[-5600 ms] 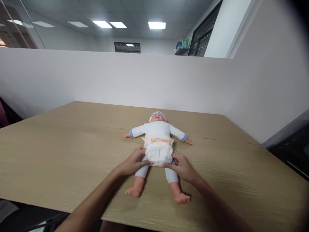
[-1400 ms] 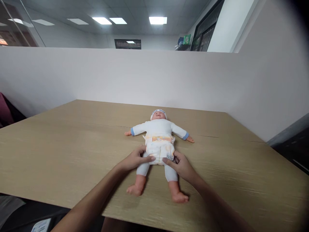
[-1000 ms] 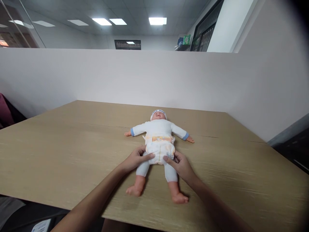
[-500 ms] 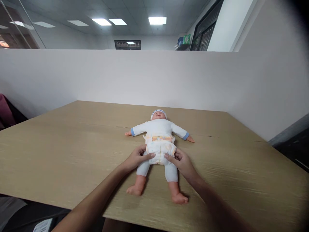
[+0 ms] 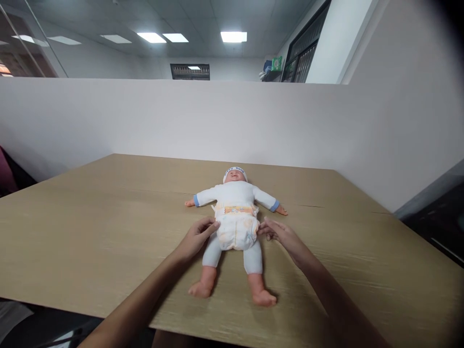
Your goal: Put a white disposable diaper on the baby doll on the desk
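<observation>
1. Left hand (image 5: 197, 237): thumb and curved fingers lie at a disposable diaper's (image 5: 236, 235) edge; whether they pinch it, I cannot tell.
2. Right hand (image 5: 281, 233): fingers loosely extended, released, their tips at the opposite edge.
3. Between the fingertips, the puffy, creased diaper wraps a white-clothed baby doll (image 5: 236, 193), lying face-up.
4. Nearer than the fingers: smooth, molded feet (image 5: 264, 297); beyond them: blue-cuffed sleeves (image 5: 208, 195).
5. Beneath: flat, streaky wood-grain tabletop (image 5: 108, 241).

The doll's feet (image 5: 264, 297) are smooth, plastic-like; the suit (image 5: 236, 194) is matt white cloth; the diaper (image 5: 235, 233) is wrinkled and paper-like. The desk (image 5: 108, 232) shows a streaked, wood-like surface with faint sheen; the wall (image 5: 181, 121) behind is smooth and matt.
</observation>
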### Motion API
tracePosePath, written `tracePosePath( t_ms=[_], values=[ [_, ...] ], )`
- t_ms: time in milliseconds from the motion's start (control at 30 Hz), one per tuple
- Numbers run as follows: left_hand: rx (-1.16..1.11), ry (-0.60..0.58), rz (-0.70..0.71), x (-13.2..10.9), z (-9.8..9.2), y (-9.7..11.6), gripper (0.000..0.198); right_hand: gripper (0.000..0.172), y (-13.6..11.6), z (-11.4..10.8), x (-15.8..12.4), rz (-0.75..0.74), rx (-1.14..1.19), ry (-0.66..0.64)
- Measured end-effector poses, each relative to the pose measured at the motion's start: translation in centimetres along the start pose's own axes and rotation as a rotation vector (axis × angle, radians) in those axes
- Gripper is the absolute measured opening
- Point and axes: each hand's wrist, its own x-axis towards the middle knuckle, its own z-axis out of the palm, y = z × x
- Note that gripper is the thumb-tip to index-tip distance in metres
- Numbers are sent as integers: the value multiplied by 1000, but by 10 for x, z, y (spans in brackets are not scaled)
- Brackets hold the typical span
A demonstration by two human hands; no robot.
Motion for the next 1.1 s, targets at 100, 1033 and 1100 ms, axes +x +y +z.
tracePosePath(
  t_ms=[100,1033,1100],
  values=[
    [79,136,28,4,-8,-9,45,56,6,3,2,-188,-140,203],
    [236,-133,244,68,-23,-20,33,41,16,7,52,-433,-187,-44],
    [279,-129,292,64,-21,-18,32,44,11,9,47,-530,-261,-2]
  ],
)
